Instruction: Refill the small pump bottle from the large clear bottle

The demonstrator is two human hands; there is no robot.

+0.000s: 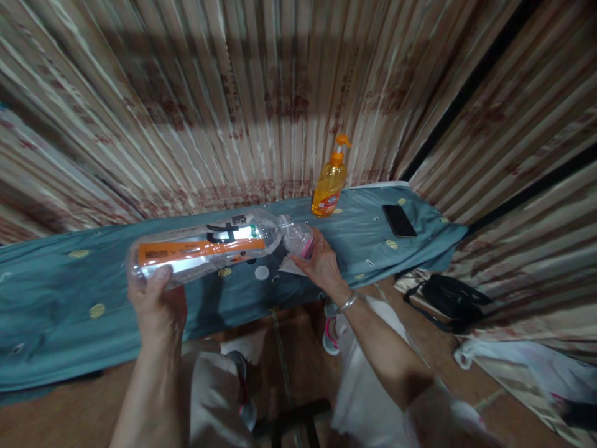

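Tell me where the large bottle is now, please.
In the head view, the large bottle is left of centre, held sideways above the teal cloth by the left hand, pointing towards the small bottle in the right hand.

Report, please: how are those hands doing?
Left hand holding large bottle. Right hand holding small bottle. Necks close, contact unclear. Pump bottle beyond, not blocking.

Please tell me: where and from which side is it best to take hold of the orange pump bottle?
The orange pump bottle is probably best gripped around its wide body, from the person's side, by the right hand once free of the small clear bottle. It stands upright with the curtain behind it, and its pump head is much narrower.
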